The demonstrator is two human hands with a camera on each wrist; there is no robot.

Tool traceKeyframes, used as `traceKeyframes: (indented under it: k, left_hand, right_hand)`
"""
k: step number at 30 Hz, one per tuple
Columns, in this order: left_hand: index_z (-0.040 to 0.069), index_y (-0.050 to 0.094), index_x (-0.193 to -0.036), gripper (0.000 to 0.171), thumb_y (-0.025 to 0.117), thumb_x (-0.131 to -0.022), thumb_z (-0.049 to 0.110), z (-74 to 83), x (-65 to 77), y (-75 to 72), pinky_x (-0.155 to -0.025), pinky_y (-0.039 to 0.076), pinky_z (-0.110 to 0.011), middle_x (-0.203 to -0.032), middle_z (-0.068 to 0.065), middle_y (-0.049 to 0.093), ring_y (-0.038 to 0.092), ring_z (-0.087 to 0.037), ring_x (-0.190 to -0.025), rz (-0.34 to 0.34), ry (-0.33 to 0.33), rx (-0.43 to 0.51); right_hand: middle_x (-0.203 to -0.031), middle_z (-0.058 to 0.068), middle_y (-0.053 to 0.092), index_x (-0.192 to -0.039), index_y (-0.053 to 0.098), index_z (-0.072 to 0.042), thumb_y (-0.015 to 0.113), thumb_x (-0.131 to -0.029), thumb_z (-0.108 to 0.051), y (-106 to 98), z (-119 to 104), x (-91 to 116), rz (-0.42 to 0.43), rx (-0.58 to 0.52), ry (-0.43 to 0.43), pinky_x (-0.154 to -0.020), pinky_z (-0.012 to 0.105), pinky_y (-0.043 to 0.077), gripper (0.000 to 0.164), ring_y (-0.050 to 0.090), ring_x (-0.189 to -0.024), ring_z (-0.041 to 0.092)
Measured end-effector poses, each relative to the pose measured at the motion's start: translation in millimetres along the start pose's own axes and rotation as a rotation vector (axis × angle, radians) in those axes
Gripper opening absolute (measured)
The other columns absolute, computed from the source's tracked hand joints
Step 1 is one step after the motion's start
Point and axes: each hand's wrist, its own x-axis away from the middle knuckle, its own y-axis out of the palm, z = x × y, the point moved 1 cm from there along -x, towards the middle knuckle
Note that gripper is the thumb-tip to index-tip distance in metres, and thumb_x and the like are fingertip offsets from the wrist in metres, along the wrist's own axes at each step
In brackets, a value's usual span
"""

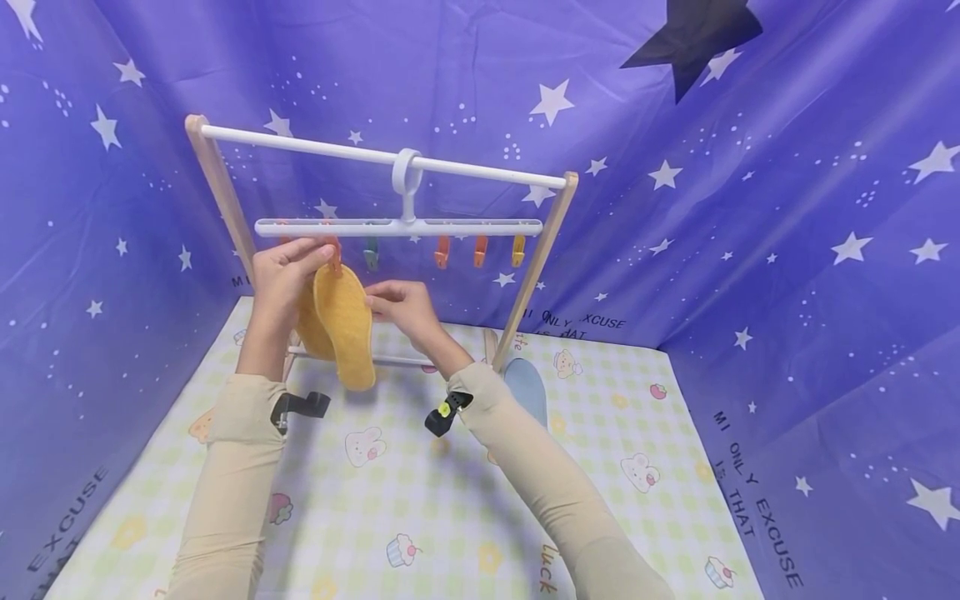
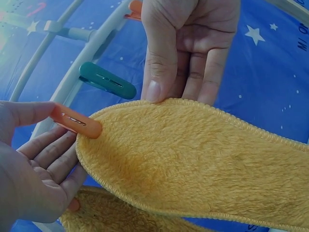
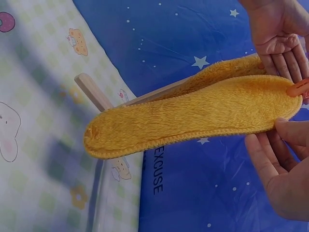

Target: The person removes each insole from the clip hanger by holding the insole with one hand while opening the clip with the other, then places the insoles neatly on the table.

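A fuzzy yellow insole (image 1: 347, 329) hangs upright below the white hanger, its top end in an orange clothespin (image 2: 77, 121). My left hand (image 1: 277, 279) pinches the free end of that clothespin between thumb and fingers. With thumb and fingers, my right hand (image 1: 408, 307) pinches the insole's side edge near the top. Behind it hangs a second yellow insole (image 1: 311, 329), partly hidden by the first one and by my left hand. A green clothespin (image 2: 107, 80) hangs beside the orange one, with nothing in it.
The white hanger (image 1: 465, 227) hooks over the rod of a wooden-sided rack (image 1: 536, 275). Orange clothespins (image 1: 480, 250) and a yellow clothespin (image 1: 518, 250) hang on its right half. A light blue insole-shaped piece (image 1: 527, 387) lies on the checked tablecloth (image 1: 585, 492), behind my right forearm. Starry curtains surround the table.
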Motion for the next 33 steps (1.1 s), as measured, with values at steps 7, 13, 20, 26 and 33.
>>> traceKeyframes:
  k: [7,13,20,26,33]
  left_hand:
    - [0.004,0.080,-0.103,0.015,0.078,-0.089,0.006,-1.3,0.2,-2.4,-0.080,0.056,-0.012,-0.081,0.012,0.078,0.073,-0.003,-0.082,-0.038,0.008,0.011]
    - [0.000,0.078,-0.107,0.020,0.079,-0.088,0.007,-1.8,0.7,-1.6,-0.080,0.056,-0.013,-0.080,0.012,0.078,0.073,-0.004,-0.082,-0.018,0.007,0.003]
    - [0.004,0.081,-0.101,0.015,0.081,-0.086,0.008,-4.0,-0.2,-0.6,-0.078,0.055,-0.015,-0.077,0.012,0.078,0.072,-0.005,-0.080,0.019,0.008,-0.003]
    - [0.001,0.080,-0.101,0.016,0.081,-0.086,0.006,-4.6,-0.4,1.2,-0.076,0.057,-0.017,-0.077,0.008,0.078,0.073,-0.007,-0.078,0.018,0.005,0.040]
    - [0.004,0.082,-0.096,0.010,0.080,-0.086,0.004,-5.2,-0.6,2.4,-0.076,0.057,-0.017,-0.076,0.007,0.078,0.073,-0.008,-0.077,0.030,0.019,0.060]
  right_hand:
    - [-0.113,0.030,0.072,-0.112,0.071,0.013,0.069,-0.094,0.002,0.0,-1.0,2.0,-0.004,-0.006,0.011,-0.086,0.041,0.064,0.021,0.073,-0.081,0.014]
    - [-0.113,0.029,0.072,-0.112,0.071,0.012,0.069,-0.094,0.001,-0.1,-0.2,1.4,-0.007,-0.009,0.019,-0.088,0.044,0.063,0.021,0.072,-0.079,0.012]
    - [-0.113,0.029,0.072,-0.112,0.071,0.012,0.069,-0.094,0.000,-0.4,0.9,0.8,-0.006,-0.011,0.032,-0.085,0.039,0.064,0.021,0.071,-0.077,0.010]
    - [-0.113,0.029,0.072,-0.111,0.071,0.012,0.070,-0.094,0.000,-0.9,0.0,1.8,-0.002,-0.010,0.037,-0.086,0.042,0.064,0.021,0.071,-0.077,0.010]
    - [-0.111,0.028,0.073,-0.111,0.072,0.011,0.070,-0.094,0.000,-1.1,-1.2,2.2,0.006,-0.006,0.040,-0.087,0.044,0.063,0.020,0.072,-0.078,0.011]
